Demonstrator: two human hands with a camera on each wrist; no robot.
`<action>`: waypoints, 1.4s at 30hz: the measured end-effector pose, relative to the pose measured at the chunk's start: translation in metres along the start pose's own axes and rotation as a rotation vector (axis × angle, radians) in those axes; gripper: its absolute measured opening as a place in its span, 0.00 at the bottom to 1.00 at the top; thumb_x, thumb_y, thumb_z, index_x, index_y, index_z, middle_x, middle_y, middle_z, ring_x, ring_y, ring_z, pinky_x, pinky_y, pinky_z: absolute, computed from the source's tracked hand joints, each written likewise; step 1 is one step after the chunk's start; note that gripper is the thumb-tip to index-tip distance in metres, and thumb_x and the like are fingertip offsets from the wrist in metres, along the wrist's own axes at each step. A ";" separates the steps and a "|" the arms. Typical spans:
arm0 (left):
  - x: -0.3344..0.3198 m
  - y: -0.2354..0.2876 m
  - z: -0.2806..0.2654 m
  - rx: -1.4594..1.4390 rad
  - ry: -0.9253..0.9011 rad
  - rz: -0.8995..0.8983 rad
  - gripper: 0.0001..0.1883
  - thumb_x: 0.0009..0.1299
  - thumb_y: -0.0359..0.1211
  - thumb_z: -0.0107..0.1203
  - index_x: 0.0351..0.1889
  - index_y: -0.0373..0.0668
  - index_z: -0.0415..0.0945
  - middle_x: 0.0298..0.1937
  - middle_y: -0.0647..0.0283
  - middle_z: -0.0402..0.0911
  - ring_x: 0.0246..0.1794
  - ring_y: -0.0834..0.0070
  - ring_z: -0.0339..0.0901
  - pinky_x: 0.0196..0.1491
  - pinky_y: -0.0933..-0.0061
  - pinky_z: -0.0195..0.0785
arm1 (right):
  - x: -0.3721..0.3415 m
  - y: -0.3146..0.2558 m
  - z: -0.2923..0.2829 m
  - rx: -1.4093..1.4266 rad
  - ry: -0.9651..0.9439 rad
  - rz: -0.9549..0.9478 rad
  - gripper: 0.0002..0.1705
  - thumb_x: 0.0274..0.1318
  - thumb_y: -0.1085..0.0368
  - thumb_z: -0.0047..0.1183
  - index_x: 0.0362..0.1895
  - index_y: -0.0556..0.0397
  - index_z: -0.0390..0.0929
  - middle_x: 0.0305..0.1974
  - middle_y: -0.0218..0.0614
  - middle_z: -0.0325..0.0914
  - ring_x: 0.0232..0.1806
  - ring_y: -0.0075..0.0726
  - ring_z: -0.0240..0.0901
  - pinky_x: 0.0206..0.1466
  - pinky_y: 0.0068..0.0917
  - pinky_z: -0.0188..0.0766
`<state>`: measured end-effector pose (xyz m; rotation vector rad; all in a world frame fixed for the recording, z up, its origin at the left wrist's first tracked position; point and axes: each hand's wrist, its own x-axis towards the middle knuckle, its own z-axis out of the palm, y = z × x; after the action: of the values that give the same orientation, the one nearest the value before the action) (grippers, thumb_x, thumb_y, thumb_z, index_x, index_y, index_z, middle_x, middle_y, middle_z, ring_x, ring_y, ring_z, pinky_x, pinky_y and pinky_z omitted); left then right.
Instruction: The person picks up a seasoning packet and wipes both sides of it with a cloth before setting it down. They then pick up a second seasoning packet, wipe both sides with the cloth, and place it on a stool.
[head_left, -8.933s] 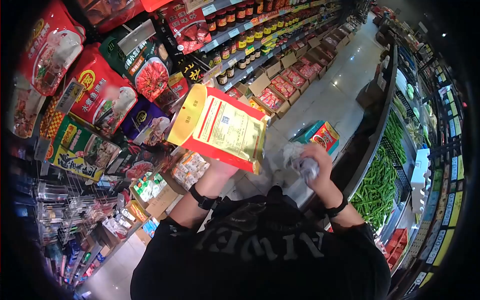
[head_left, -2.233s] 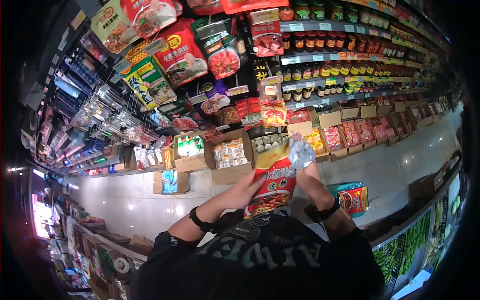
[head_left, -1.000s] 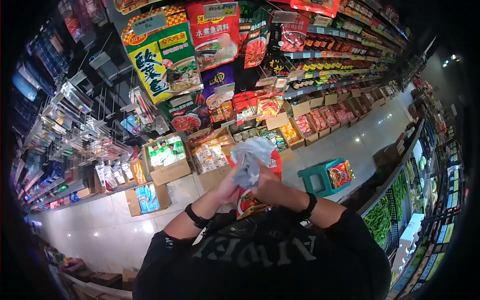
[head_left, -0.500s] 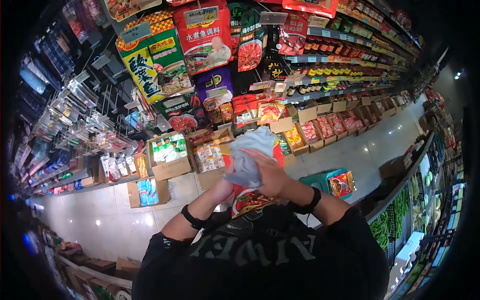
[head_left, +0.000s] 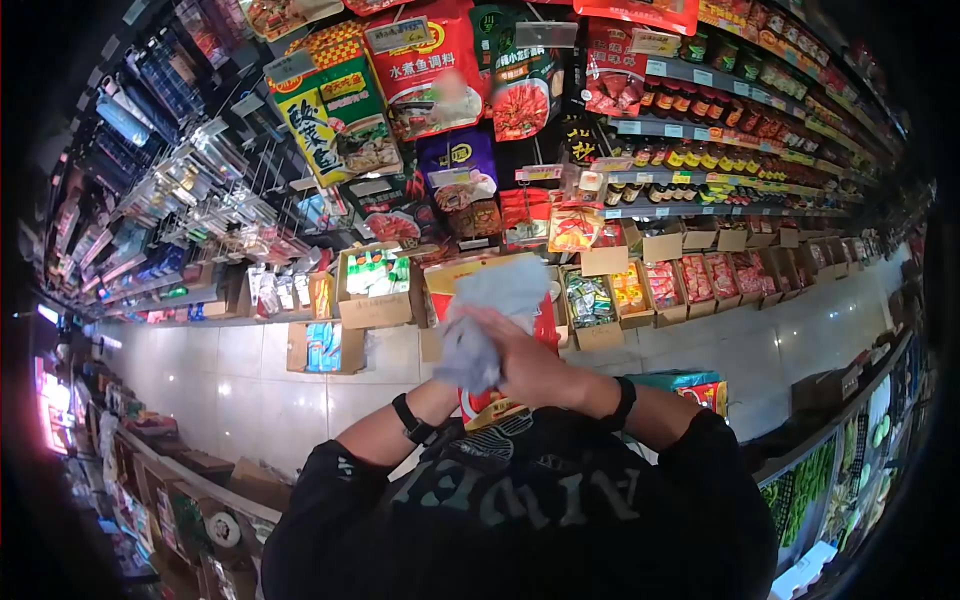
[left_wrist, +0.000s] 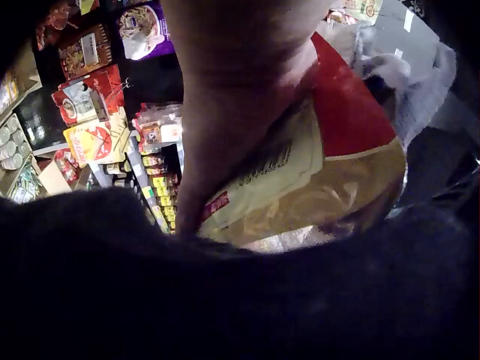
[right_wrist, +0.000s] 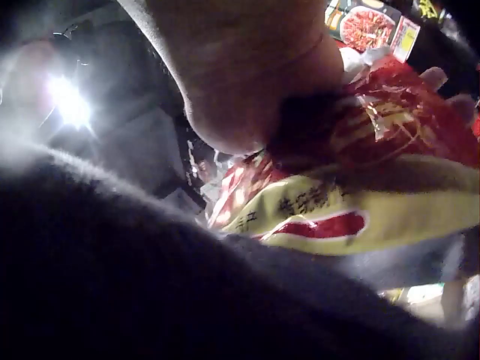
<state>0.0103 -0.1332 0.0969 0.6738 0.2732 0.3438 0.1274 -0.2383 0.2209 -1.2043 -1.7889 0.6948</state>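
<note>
A red seasoning packet with a yellow top lies in front of the black shirt. My left hand grips its left side; a grey cloth hides most of those fingers. The packet's printed back shows close beside that hand in the left wrist view. My right hand holds the bunched cloth against the packet's front, its fingers pointing left across it. Fingertips show at the packet's edge in the right wrist view.
Seasoning packets hang on hooks ahead, beside shelves of jars. Open cartons line the floor below. A green stool with a packet on it stands to the right, near a vegetable counter.
The packet has been turned from its back to its front. The cloth has come from the right side onto the packet. Lately the right hand and cloth shifted slightly left; the view swung round.
</note>
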 end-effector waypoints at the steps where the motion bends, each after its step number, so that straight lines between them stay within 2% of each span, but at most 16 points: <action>1: -0.001 0.003 0.004 -0.070 -0.043 -0.011 0.28 0.83 0.47 0.38 0.76 0.45 0.57 0.74 0.55 0.67 0.72 0.60 0.67 0.76 0.53 0.56 | 0.000 -0.001 -0.002 -0.021 -0.149 -0.118 0.42 0.44 0.73 0.56 0.70 0.60 0.64 0.73 0.51 0.60 0.78 0.58 0.51 0.81 0.50 0.47; 4: -0.006 0.011 0.007 -0.202 -0.150 -0.029 0.27 0.83 0.47 0.37 0.75 0.45 0.60 0.73 0.55 0.68 0.71 0.61 0.69 0.75 0.53 0.58 | -0.007 0.013 -0.023 -0.253 -0.278 -0.315 0.44 0.41 0.77 0.56 0.70 0.59 0.65 0.73 0.50 0.62 0.77 0.60 0.53 0.80 0.50 0.50; 8: -0.003 0.014 0.008 -0.245 -0.198 -0.031 0.26 0.83 0.47 0.37 0.73 0.44 0.63 0.71 0.55 0.71 0.69 0.61 0.71 0.74 0.52 0.61 | -0.022 0.049 -0.069 -0.319 -0.011 -0.110 0.41 0.42 0.75 0.59 0.67 0.63 0.67 0.72 0.54 0.62 0.76 0.62 0.54 0.78 0.51 0.52; 11: -0.008 0.033 0.050 -0.411 -0.188 0.043 0.26 0.84 0.47 0.37 0.72 0.43 0.64 0.67 0.54 0.74 0.62 0.63 0.77 0.68 0.56 0.70 | -0.009 0.015 -0.045 0.014 0.135 0.006 0.40 0.45 0.71 0.59 0.67 0.66 0.67 0.73 0.57 0.60 0.76 0.62 0.53 0.78 0.50 0.52; 14: 0.002 0.030 0.029 -0.356 -0.150 0.045 0.25 0.84 0.45 0.37 0.71 0.42 0.64 0.66 0.54 0.75 0.61 0.63 0.78 0.66 0.57 0.71 | 0.002 -0.001 -0.023 -0.271 -0.235 -0.289 0.55 0.39 0.67 0.69 0.75 0.61 0.57 0.74 0.55 0.59 0.77 0.61 0.53 0.80 0.48 0.49; 17: -0.002 0.033 0.009 -0.313 -0.115 0.054 0.24 0.84 0.44 0.37 0.71 0.40 0.65 0.64 0.54 0.75 0.59 0.64 0.78 0.65 0.57 0.72 | 0.010 0.009 -0.023 -0.197 -0.199 -0.250 0.40 0.44 0.72 0.59 0.67 0.63 0.68 0.74 0.52 0.58 0.80 0.57 0.48 0.82 0.49 0.44; 20: -0.005 0.041 -0.008 -0.328 -0.101 0.073 0.23 0.84 0.42 0.38 0.70 0.39 0.65 0.63 0.54 0.76 0.57 0.64 0.79 0.64 0.58 0.73 | 0.018 0.020 -0.043 -0.388 -0.005 0.033 0.41 0.42 0.73 0.61 0.67 0.60 0.70 0.74 0.52 0.58 0.79 0.56 0.49 0.81 0.51 0.45; 22: -0.010 0.050 -0.018 -0.474 -0.165 0.021 0.23 0.85 0.42 0.37 0.70 0.39 0.65 0.62 0.55 0.76 0.56 0.64 0.79 0.64 0.57 0.73 | 0.025 0.012 -0.025 -0.299 0.028 -0.030 0.43 0.43 0.71 0.63 0.68 0.61 0.67 0.74 0.52 0.58 0.79 0.56 0.49 0.81 0.51 0.44; 23: 0.021 0.006 -0.092 -0.261 -0.028 0.095 0.22 0.85 0.41 0.37 0.69 0.38 0.66 0.62 0.53 0.76 0.57 0.62 0.80 0.64 0.56 0.73 | 0.029 0.006 -0.011 -0.254 0.048 -0.057 0.44 0.43 0.70 0.64 0.69 0.61 0.66 0.74 0.52 0.58 0.79 0.56 0.49 0.82 0.51 0.44; 26: 0.021 -0.024 -0.101 0.133 0.150 0.321 0.22 0.84 0.41 0.38 0.70 0.40 0.65 0.67 0.51 0.73 0.64 0.58 0.75 0.69 0.54 0.68 | 0.049 -0.027 0.018 -0.239 -0.150 -0.226 0.45 0.45 0.69 0.63 0.71 0.62 0.62 0.73 0.52 0.60 0.78 0.54 0.52 0.82 0.49 0.44; 28: 0.016 -0.006 -0.104 0.330 0.104 0.399 0.23 0.84 0.41 0.38 0.71 0.41 0.64 0.69 0.51 0.71 0.67 0.58 0.72 0.71 0.54 0.66 | 0.057 -0.026 0.036 -0.324 -0.302 -0.382 0.43 0.46 0.70 0.61 0.70 0.62 0.64 0.73 0.52 0.61 0.78 0.54 0.53 0.81 0.49 0.45; 30: -0.011 0.059 -0.088 0.454 -0.107 0.391 0.24 0.84 0.42 0.37 0.72 0.40 0.62 0.72 0.51 0.68 0.70 0.60 0.70 0.72 0.53 0.64 | 0.068 0.005 0.036 -0.339 -0.160 -0.331 0.41 0.45 0.71 0.59 0.69 0.60 0.67 0.73 0.53 0.62 0.78 0.56 0.54 0.81 0.50 0.46; 34: -0.055 0.108 -0.050 -0.358 -0.190 0.066 0.27 0.84 0.46 0.36 0.74 0.39 0.60 0.73 0.51 0.66 0.71 0.59 0.69 0.71 0.54 0.65 | 0.084 0.003 0.027 -0.452 0.065 -0.037 0.48 0.38 0.75 0.63 0.71 0.55 0.66 0.74 0.51 0.60 0.79 0.57 0.51 0.81 0.50 0.45; 36: -0.052 0.113 -0.061 -0.315 -0.073 0.040 0.28 0.82 0.48 0.39 0.73 0.41 0.62 0.71 0.51 0.71 0.69 0.59 0.72 0.71 0.54 0.65 | 0.093 -0.025 0.049 -0.217 0.201 0.130 0.52 0.35 0.75 0.64 0.72 0.55 0.64 0.75 0.49 0.59 0.80 0.56 0.48 0.81 0.51 0.45; 40: -0.054 0.145 -0.051 -0.404 -0.147 -0.063 0.28 0.83 0.48 0.39 0.73 0.41 0.63 0.70 0.51 0.71 0.68 0.59 0.73 0.71 0.53 0.66 | 0.095 -0.028 0.089 -0.439 -0.224 -0.185 0.48 0.43 0.72 0.60 0.74 0.52 0.62 0.76 0.53 0.55 0.80 0.54 0.48 0.80 0.53 0.46; 42: -0.064 0.164 -0.037 -0.428 -0.151 -0.085 0.27 0.83 0.48 0.39 0.72 0.41 0.63 0.70 0.51 0.71 0.68 0.58 0.73 0.70 0.53 0.66 | 0.088 -0.007 0.094 -0.505 -0.147 -0.174 0.44 0.46 0.67 0.60 0.71 0.57 0.65 0.75 0.45 0.60 0.79 0.52 0.51 0.80 0.48 0.48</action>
<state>-0.0978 -0.0178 0.1841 0.2635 0.0778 0.2567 0.0270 -0.1582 0.2106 -1.3200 -2.2460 0.2371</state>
